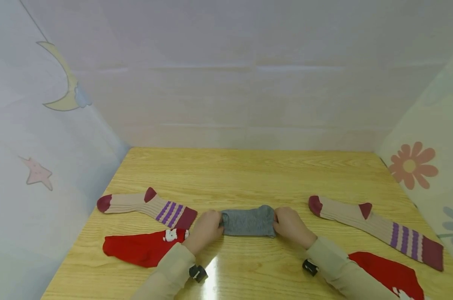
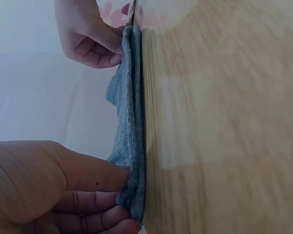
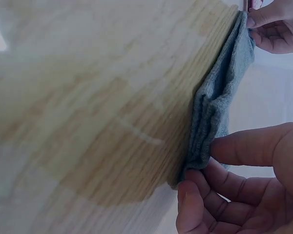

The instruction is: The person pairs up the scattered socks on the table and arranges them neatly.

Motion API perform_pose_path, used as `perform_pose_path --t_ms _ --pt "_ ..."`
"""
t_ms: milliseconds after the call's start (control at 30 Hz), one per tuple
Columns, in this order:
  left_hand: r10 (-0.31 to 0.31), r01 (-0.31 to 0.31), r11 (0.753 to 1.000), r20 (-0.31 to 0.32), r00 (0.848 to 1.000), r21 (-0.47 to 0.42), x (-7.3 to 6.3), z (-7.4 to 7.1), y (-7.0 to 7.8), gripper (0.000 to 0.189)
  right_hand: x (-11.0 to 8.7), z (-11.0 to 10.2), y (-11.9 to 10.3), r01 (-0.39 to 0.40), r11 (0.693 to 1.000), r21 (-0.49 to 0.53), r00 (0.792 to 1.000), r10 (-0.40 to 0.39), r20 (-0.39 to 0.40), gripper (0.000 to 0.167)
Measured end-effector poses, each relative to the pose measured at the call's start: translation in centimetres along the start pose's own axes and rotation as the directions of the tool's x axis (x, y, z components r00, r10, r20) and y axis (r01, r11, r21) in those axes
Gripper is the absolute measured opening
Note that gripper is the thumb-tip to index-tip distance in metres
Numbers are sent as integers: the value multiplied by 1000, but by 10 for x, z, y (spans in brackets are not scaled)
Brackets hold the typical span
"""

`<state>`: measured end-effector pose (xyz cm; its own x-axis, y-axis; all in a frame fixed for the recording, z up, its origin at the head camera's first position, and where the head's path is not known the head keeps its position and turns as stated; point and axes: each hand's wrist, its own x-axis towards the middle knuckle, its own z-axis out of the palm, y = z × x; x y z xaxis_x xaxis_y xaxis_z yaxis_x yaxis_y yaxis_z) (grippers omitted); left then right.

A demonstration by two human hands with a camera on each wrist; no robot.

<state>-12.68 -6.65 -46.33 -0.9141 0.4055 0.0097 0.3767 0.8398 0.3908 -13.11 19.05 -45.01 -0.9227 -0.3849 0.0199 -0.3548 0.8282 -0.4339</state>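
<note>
A folded grey sock [image 1: 248,222] lies in layers on the wooden table in the middle of the head view. My left hand [image 1: 206,230] pinches its left end, thumb on top and fingers curled beneath the edge in the left wrist view. The opposite end is pinched by my right hand [image 1: 293,227]. In the right wrist view, stacked folds of the grey sock [image 3: 217,107] show, with the right thumb on top and fingertips at the lower edge. Close to my left wrist lies a red sock [image 1: 136,248] with a white figure, partly behind the forearm.
Left of the hands, a beige sock [image 1: 130,203] with maroon toe and purple stripes lies flat. A similar striped sock [image 1: 350,213] lies at the right. Another red sock [image 1: 387,271] is partly covered by my right sleeve. Cloth walls [image 1: 249,83] border the table [image 1: 249,171].
</note>
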Motion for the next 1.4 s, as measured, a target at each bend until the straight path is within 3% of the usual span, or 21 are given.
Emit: perform_pose_path --t_ms 467,667,867,1400 --pt "-63 71 991 70 996 -110 14 -2 -5 53 12 -1 -4 -29 998 -54 997 33 71 39" --pt "-52 61 988 63 997 -143 16 -3 -6 54 17 -2 0 -33 998 -51 996 37 81 35" --pt "-29 32 993 33 999 -117 21 -2 -9 53 22 -2 2 -54 998 -44 995 57 83 33" --pt "-62 67 993 47 997 -102 29 -3 -10 46 28 -6 4 -44 998 -53 996 48 79 39"
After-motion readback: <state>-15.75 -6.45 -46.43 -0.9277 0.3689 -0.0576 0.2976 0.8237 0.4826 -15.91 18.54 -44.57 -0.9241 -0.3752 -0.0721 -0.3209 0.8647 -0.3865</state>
